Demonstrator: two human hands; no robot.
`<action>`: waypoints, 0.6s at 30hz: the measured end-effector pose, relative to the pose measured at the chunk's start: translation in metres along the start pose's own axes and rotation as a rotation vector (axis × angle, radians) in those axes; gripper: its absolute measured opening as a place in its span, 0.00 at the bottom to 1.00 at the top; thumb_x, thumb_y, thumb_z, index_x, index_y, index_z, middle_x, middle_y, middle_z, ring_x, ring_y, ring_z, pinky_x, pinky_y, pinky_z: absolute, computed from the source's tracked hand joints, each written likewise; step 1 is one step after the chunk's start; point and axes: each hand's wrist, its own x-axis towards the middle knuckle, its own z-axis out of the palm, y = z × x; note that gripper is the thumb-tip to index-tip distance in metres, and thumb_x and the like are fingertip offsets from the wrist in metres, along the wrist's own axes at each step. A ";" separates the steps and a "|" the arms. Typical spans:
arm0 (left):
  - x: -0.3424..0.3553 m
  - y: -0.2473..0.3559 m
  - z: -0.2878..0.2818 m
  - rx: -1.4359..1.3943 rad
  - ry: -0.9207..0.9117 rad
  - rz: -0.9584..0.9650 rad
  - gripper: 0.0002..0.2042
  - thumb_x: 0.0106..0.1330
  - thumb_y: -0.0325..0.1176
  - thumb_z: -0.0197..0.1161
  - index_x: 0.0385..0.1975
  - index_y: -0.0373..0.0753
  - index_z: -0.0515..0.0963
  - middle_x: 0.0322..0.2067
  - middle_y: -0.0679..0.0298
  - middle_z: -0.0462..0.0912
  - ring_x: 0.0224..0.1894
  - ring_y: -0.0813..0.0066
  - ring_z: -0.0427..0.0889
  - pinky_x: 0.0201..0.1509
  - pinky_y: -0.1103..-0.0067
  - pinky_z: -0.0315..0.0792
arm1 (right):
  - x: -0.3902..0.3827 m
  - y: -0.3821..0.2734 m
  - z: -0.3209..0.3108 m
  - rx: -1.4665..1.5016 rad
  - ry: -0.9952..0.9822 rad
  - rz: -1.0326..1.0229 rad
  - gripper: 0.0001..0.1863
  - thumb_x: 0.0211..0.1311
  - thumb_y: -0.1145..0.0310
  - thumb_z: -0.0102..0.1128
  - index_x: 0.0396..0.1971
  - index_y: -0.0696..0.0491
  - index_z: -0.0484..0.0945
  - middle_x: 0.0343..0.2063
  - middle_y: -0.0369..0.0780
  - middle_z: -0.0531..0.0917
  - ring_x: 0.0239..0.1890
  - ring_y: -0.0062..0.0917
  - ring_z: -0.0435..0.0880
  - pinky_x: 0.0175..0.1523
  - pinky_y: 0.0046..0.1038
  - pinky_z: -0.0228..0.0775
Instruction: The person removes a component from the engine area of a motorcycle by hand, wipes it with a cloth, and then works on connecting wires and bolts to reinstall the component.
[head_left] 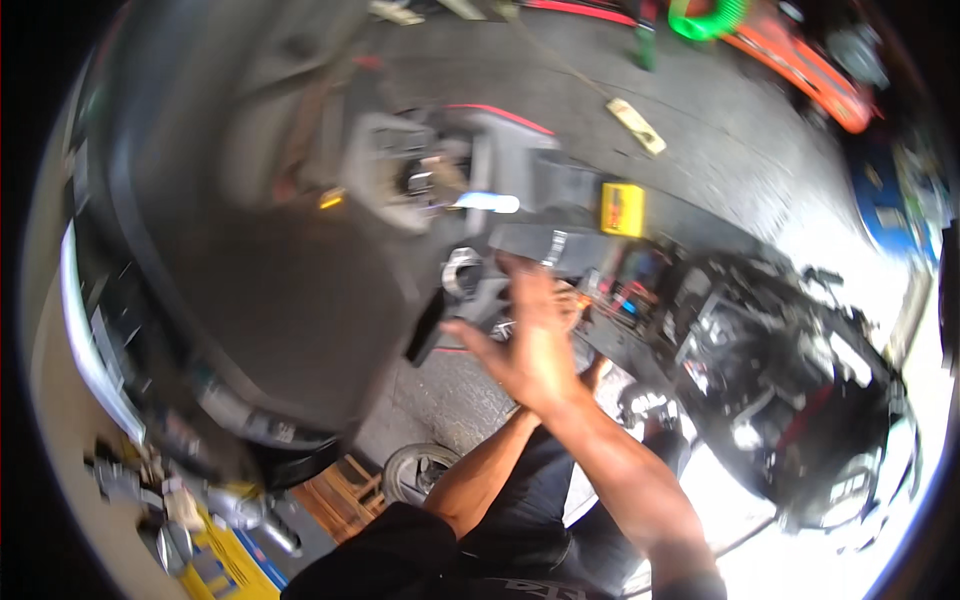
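My right hand (530, 345) is stretched out over the middle of a dark work surface, palm down, with thumb and fingers apart and nothing visible in it. Close to its fingers lie a round metal ring-shaped part (462, 272) and a grey flat panel (570, 250). My left forearm crosses beneath the right one. Only a small part of my left hand (597, 372) shows beyond it, and its fingers are hidden. Small coloured parts (625, 300) lie to the right of the hands, blurred. A yellow box (622, 209) stands farther back.
A large dark rounded body panel (290, 330) fills the left. Dark machinery (780, 390) stands at the right. On the floor are a power strip (636, 125), an orange floor jack (800, 65), a wheel (420, 472) and a wooden pallet-like frame (340, 495).
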 end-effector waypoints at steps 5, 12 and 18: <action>-0.014 0.009 -0.006 -0.019 0.027 -0.077 0.16 0.68 0.41 0.67 0.44 0.35 0.80 0.36 0.58 0.86 0.35 0.72 0.86 0.39 0.74 0.80 | 0.003 0.013 0.028 -0.122 0.025 -0.031 0.27 0.59 0.65 0.67 0.54 0.62 0.70 0.49 0.58 0.74 0.44 0.54 0.82 0.45 0.46 0.80; -0.011 0.017 -0.005 -0.018 0.016 -0.177 0.15 0.68 0.43 0.67 0.45 0.38 0.81 0.37 0.61 0.86 0.37 0.71 0.85 0.43 0.74 0.80 | 0.021 0.019 0.013 0.485 -0.059 0.080 0.21 0.59 0.71 0.68 0.50 0.62 0.74 0.39 0.48 0.81 0.39 0.35 0.85 0.43 0.31 0.80; 0.010 0.012 -0.025 0.050 0.005 -0.160 0.18 0.71 0.45 0.63 0.51 0.37 0.77 0.40 0.60 0.84 0.40 0.73 0.83 0.44 0.74 0.78 | -0.006 0.032 -0.032 0.770 -0.131 0.324 0.15 0.65 0.70 0.66 0.50 0.57 0.81 0.36 0.38 0.83 0.39 0.22 0.83 0.47 0.29 0.77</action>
